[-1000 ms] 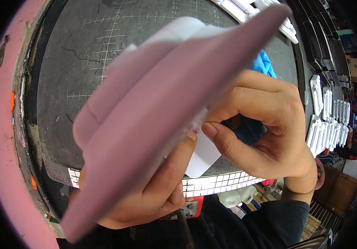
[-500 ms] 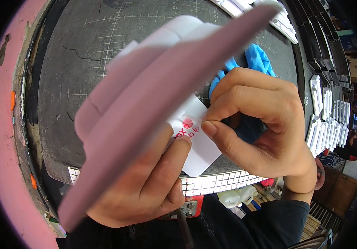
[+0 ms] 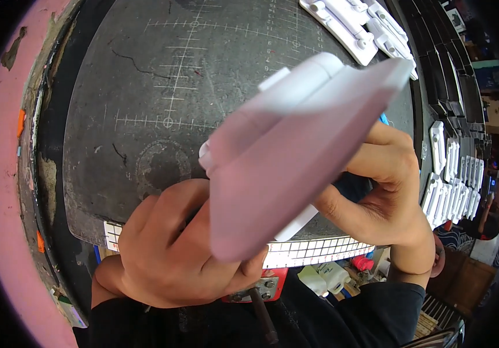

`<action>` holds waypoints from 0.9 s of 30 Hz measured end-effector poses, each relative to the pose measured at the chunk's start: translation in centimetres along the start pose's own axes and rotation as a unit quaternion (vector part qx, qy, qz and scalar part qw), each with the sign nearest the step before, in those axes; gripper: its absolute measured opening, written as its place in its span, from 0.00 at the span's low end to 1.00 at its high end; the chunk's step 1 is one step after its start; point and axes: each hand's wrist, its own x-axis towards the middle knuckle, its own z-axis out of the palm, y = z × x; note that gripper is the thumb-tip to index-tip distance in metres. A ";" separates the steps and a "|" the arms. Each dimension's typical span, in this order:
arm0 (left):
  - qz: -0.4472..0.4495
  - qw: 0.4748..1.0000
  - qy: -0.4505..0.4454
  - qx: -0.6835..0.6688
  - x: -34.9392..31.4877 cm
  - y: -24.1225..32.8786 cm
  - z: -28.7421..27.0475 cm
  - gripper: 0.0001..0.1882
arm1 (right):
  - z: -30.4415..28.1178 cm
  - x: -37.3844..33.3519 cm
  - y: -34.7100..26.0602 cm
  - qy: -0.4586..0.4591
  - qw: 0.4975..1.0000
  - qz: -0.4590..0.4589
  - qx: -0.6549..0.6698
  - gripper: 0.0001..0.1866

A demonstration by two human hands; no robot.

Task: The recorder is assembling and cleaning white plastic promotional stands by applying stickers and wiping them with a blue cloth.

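A white moulded plastic piece [image 3: 296, 162], pink-tinted and blurred by motion, is held up close in front of me. My left hand [image 3: 174, 249] is closed around its near end, fingers curled and tips partly hidden behind it. Under its lower edge shows the corner of a flat white plate [image 3: 297, 225]; whether it belongs to the same piece I cannot tell. On the far side of the piece, my right hand [image 3: 385, 191] has thumb and forefinger curled toward each other in a pinch. The piece covers those fingertips and whatever they hold.
Beneath lies a dark mat [image 3: 145, 151] with white grid marks and a ruler strip [image 3: 325, 253] along its near edge. White moulded pieces [image 3: 342, 29] lie at the far right, and several more [image 3: 449, 197] stand in rows beside black trays [image 3: 435, 64]. A bolted red bracket [image 3: 270, 284] sits below the edge.
The white piece has swung and shifted right in my left hand, now covering the red-printed white face, my right fingertips and most of the blue cloth. My right hand keeps its pinch.
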 end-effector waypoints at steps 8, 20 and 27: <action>-0.004 1.000 -0.012 0.006 0.5 0.7 -0.3 0.22 | -0.5 -0.2 -0.8 -0.040 0.999 -0.017 -0.028 0.12; -0.016 0.993 -0.116 -0.020 1.0 1.1 -2.9 0.24 | 0.1 -0.9 0.6 0.000 0.992 -0.109 -0.065 0.13; 0.017 0.991 -0.124 -0.049 0.9 0.0 -2.9 0.25 | 0.3 -1.0 1.2 0.006 0.991 -0.122 -0.062 0.17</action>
